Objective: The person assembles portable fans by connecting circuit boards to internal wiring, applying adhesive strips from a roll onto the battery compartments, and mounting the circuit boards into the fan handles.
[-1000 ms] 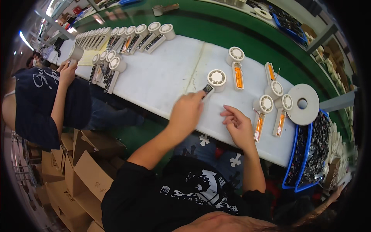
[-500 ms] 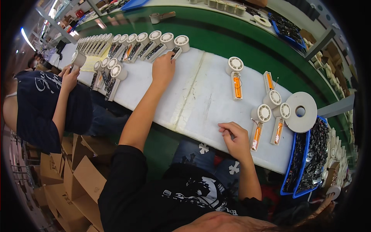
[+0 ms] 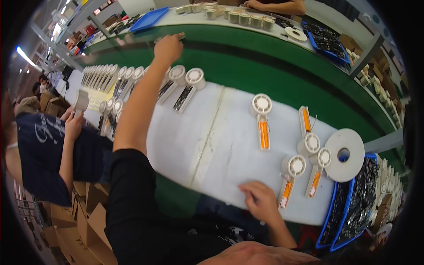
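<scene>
Stretched far forward over the green conveyor belt [image 3: 221, 48], my left hand [image 3: 168, 49] is closed around a handheld fan [image 3: 181, 35]; only the end of its handle shows past the fingers. My right hand [image 3: 261, 202] rests low at the table's near edge with its fingers curled in. A dark spot shows between thumb and fingers, too small to name. Right of it lies a white fan with an orange battery in its open handle [image 3: 286, 192]. Three similar fans lie around, among them one farther off [image 3: 262, 104]. Left of the seam, a fan with a dark-filled handle [image 3: 194, 77] ends a row.
A large white tape roll [image 3: 352, 165] stands at the right, beside blue trays [image 3: 338, 240] of black parts. At left a co-worker [image 3: 48, 145] holds a white fan [image 3: 81, 100]. Across the belt are more fan heads [image 3: 244, 18] and another person's arm [image 3: 282, 6]. Cardboard boxes [image 3: 70, 229] stand lower left.
My left hand has left the last fan of the row and reached forward onto the fan on the belt. The view has tilted up. My right hand stays near the table edge.
</scene>
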Motion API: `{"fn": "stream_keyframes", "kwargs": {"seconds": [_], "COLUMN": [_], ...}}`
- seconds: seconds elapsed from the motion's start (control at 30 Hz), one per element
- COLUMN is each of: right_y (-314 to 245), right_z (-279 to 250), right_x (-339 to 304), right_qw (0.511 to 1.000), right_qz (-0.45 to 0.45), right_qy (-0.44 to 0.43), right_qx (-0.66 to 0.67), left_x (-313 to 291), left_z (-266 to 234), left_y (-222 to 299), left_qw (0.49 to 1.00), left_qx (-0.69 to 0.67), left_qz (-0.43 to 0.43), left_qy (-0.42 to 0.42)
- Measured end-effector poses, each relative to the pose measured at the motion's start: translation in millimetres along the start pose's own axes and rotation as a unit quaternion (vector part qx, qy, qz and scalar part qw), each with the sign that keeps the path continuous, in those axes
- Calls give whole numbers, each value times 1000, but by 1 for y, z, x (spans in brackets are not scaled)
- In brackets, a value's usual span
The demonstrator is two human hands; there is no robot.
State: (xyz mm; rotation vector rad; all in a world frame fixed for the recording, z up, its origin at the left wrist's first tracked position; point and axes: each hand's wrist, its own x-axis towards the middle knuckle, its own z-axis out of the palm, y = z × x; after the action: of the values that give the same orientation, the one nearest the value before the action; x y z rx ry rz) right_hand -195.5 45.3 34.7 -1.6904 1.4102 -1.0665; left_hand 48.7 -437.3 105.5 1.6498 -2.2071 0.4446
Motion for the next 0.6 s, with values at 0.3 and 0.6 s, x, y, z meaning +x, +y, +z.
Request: {"fn": "stream_keyframes", "kwargs": {"seconds": [0.3, 0.6], "right_y": [29, 17], "right_z": [-3, -12], "right_x": [-15, 11], "right_qw": [982, 990], "right_qz": [90, 24], "right_qy": [-74, -42], "right_qx": [151, 135], "left_x": [151, 171], "left_z": [160, 146], "left_y": [-115, -113], "left_qw": [969, 943], "left_qx": [124, 195], "left_qz": [0, 167], "left_qy": [-215, -211]}}
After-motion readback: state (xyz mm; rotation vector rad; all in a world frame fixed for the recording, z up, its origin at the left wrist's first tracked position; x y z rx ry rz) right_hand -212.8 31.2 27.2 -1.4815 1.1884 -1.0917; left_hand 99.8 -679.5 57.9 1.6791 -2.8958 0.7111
